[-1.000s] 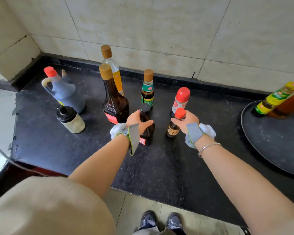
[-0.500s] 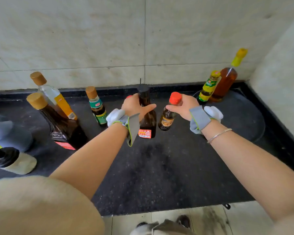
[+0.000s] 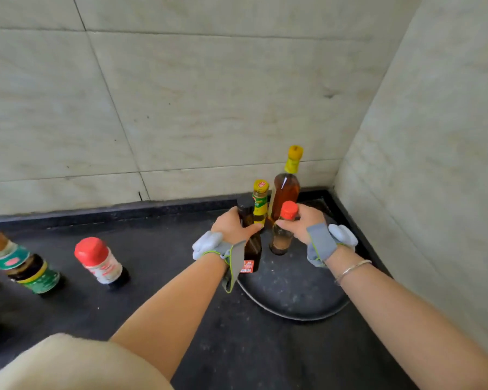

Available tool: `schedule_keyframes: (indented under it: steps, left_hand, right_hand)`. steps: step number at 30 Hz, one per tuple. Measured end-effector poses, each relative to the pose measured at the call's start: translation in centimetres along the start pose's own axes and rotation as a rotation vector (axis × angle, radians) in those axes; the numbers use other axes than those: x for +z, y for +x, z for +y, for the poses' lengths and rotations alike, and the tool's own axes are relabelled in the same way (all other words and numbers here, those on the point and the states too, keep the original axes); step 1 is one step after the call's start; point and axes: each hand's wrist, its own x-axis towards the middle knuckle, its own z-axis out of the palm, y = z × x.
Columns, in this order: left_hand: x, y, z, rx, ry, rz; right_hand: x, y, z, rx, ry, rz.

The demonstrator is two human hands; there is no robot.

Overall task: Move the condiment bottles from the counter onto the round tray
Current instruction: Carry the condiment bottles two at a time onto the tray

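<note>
Nearest the camera, at six to eight o'clock, a beige garment fold (image 3: 68,367) filled the lower left corner, and two bare forearms reached forward from it over the black speckled counter (image 3: 158,249). At one o'clock lay the round dark tray (image 3: 293,294), tucked toward the corner of the tiled walls (image 3: 209,108). Over its near-left rim the left hand (image 3: 231,227), strapped at the wrist with a grey band, had its fingers wrapped tight around the neck of a black-capped dark bottle (image 3: 252,246) with a red label at its base; whether that base touched the tray could not be told. Just beside it at the right, the right hand (image 3: 302,223), wearing a silver bangle, had its fingers clamped on the neck of a small red-capped brown bottle (image 3: 282,237) that stood over the tray. Behind them, at twelve o'clock on the tray's far side, stood a yellow-capped green-labelled bottle (image 3: 260,202) and a taller amber oil bottle (image 3: 286,190), close together. Well off at nine o'clock on the counter stood a red-capped white-labelled bottle (image 3: 103,264) and a green-labelled dark bottle (image 3: 23,266).
</note>
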Motion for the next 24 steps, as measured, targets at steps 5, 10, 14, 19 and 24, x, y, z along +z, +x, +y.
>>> schedule_keyframes:
  steps: [5, 10, 14, 19, 24]
  left_hand:
    - [4.2, 3.5, 1.8, -0.048, -0.018, -0.025]
    - [6.4, 5.2, 1.5, -0.119, -0.031, 0.022]
    - [7.2, 5.9, 0.8, -0.157, -0.021, 0.072]
    - [7.3, 5.0, 0.0, -0.173, -0.006, 0.114]
    - [7.0, 5.4, 0.1, -0.165, -0.017, 0.101]
  right_hand:
    - [-0.3, 4.3, 3.4, 0.005, -0.041, -0.077]
    - [-0.3, 6.3, 5.1, -0.038, -0.002, -0.142]
    - [-0.2, 7.6, 5.5, -0.075, -0.014, -0.188]
    - [1.0, 7.5, 5.9, -0.116, -0.017, -0.226]
    - [1.0, 7.8, 6.2, -0.081, -0.009, -0.204]
